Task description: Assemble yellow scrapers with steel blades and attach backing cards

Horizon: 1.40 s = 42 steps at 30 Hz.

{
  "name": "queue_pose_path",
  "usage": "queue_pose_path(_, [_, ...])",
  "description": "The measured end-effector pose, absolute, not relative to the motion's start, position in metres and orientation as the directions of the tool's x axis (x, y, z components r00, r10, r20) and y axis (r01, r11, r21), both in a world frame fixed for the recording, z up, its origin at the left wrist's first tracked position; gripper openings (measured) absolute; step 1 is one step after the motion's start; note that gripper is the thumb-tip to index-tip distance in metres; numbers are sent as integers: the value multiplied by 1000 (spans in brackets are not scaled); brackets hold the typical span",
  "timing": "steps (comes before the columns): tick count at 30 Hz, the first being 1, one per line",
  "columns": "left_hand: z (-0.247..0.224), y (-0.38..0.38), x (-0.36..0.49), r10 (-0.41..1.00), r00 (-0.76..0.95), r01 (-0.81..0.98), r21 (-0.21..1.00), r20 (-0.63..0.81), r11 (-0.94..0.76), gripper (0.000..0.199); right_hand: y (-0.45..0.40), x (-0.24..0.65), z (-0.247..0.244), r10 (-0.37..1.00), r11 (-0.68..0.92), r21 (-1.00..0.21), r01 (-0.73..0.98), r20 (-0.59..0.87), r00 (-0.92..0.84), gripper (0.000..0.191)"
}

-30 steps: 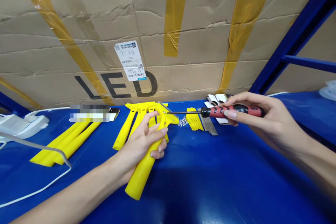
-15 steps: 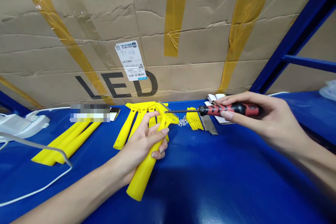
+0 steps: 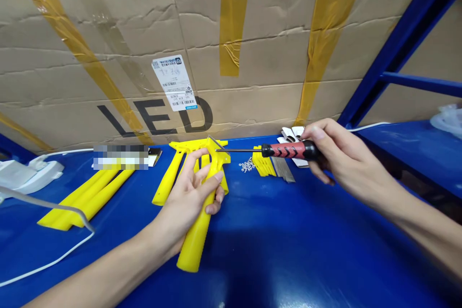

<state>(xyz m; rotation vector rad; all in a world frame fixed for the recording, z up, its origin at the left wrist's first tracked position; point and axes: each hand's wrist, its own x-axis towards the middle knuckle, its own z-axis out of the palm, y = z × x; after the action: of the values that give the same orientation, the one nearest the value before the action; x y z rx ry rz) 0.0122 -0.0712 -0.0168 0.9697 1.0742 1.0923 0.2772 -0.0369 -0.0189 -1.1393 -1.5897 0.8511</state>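
Since a moment ago the screwdriver [image 3: 288, 150] has moved leftward, and its tip now sits at the head of the yellow plastic scraper [image 3: 197, 240], close to a thin metal blade [image 3: 215, 142]. The left hand [image 3: 186, 202] holds the scraper by its handle above the blue desk [image 3: 288, 255], its fingers [image 3: 195, 161] curled part-way round. The right hand [image 3: 341, 161] grips the screwdriver's red-and-black handle firmly, fingers [image 3: 315, 132] wrapped closed.

Behind the scraper lie at least two more scrapers [image 3: 168, 183], partly hidden. Further out are three yellow handles [image 3: 86, 199], one stack of yellow pieces [image 3: 262, 163], one stack of metal strips [image 3: 283, 169], a small heap of screws [image 3: 246, 165], too many to count, some white cards [image 3: 290, 134], and one white power strip [image 3: 29, 175].
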Motion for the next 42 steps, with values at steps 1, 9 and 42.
queue_pose_path(1, [-17, -71, 12, 978, 114, -182, 964, -176, 195, 63, -37, 276, -20, 958, 288, -917, 278, 279, -71, 29])
queue_pose_path(9, [-19, -72, 11, 979, 123, -186, 965, -162, 183, 61, -37, 282, -15, 932, 334, -935, 120, 309, -191, 31])
queue_pose_path(42, [-18, -71, 10, 983, 143, -125, 983, -115, 133, 57, -37, 282, -17, 906, 412, -898, 152, 388, -168, 33])
